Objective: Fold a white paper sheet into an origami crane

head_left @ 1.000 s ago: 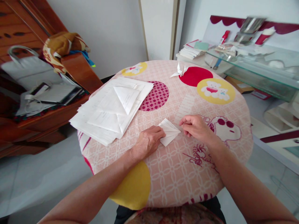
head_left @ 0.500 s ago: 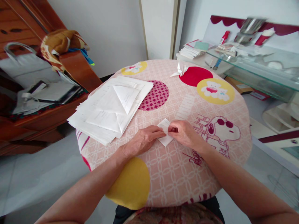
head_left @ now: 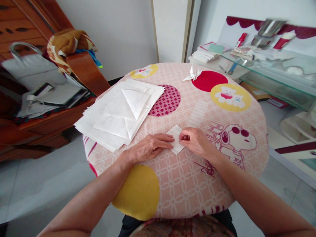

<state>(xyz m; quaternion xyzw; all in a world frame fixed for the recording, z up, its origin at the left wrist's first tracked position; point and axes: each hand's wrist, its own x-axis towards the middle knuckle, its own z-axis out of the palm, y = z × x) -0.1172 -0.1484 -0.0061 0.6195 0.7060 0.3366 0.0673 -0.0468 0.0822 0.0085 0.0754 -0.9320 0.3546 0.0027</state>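
Note:
A small folded white paper (head_left: 176, 141) lies on the round table (head_left: 187, 184) with its pink patterned cloth. My left hand (head_left: 148, 148) rests flat on the paper's left side, fingers stretched out and pressing it down. My right hand (head_left: 196, 142) is closed in a pinch on the paper's right side, covering part of it. The two hands nearly touch over the paper.
A stack of white sheets (head_left: 118, 113) lies on the table's left part. A small folded paper crane (head_left: 193, 74) stands at the far edge. A wooden bench with a grey bag (head_left: 32, 70) is at the left; a glass shelf (head_left: 271, 70) with clutter is at the right.
My right hand moved left onto the paper and folded its right point over, so the paper looks smaller. My left hand's fingers stretched out flat on it.

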